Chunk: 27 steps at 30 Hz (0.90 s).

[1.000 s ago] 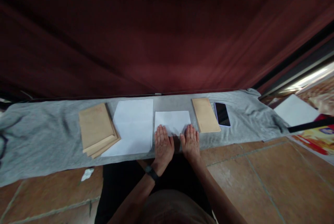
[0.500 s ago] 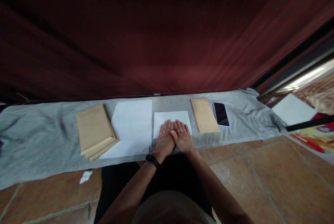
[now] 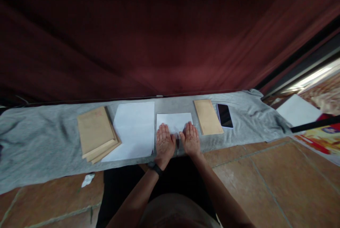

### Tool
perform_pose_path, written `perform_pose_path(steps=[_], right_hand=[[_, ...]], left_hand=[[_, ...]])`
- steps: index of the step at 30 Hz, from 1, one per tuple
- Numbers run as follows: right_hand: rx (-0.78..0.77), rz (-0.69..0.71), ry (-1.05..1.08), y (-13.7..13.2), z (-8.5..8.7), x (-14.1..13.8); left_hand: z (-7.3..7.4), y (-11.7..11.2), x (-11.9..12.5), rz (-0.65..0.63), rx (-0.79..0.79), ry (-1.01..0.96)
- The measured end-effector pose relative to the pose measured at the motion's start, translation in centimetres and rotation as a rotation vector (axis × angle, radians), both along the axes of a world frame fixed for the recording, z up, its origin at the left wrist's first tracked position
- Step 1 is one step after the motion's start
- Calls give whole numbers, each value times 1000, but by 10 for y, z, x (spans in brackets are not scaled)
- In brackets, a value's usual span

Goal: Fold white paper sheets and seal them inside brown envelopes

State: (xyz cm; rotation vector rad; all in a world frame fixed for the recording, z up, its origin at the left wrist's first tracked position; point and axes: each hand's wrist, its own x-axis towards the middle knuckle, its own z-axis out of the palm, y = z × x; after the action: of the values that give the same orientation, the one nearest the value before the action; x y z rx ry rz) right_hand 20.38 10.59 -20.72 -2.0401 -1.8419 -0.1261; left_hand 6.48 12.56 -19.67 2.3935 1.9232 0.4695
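A white sheet of paper (image 3: 174, 118), apparently folded, lies on the grey cloth in front of me. My left hand (image 3: 164, 143) rests flat on its left part, fingers stretched out. On its right part my right hand (image 3: 190, 141) lies flat too, fingers pointing away from me. A gap separates the two hands, and the near edge of the paper is partly hidden beneath them. To the left is a larger stack of white paper (image 3: 135, 125). Several brown envelopes (image 3: 95, 128) overlap its left side. Right of my hands sits a slimmer stack of brown envelopes (image 3: 208, 117).
A phone (image 3: 225, 115) lies right of the slim envelope stack. The grey cloth (image 3: 47, 135) covers the long, narrow surface, with a dark red curtain (image 3: 159, 54) behind it. A crumpled white scrap (image 3: 87, 179) is on the tiled floor (image 3: 249, 171). A colourful printed box (image 3: 324, 139) stands far right.
My hands were together at the middle of the folded paper. They have slid apart, the left one to the left and the right one to the right, still flat.
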Motion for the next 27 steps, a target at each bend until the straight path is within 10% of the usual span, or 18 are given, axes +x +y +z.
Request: perform_pose_path(steps=[7, 17, 27], right_hand=[[-24, -78, 40, -2, 6, 1], [-129, 290, 103, 25, 22, -5], [-127, 269, 56, 40, 16, -5]], left_hand=[[3, -4, -5, 9, 40, -28], [13, 30, 1, -328, -104, 84], [6, 47, 4, -306, -85, 123]])
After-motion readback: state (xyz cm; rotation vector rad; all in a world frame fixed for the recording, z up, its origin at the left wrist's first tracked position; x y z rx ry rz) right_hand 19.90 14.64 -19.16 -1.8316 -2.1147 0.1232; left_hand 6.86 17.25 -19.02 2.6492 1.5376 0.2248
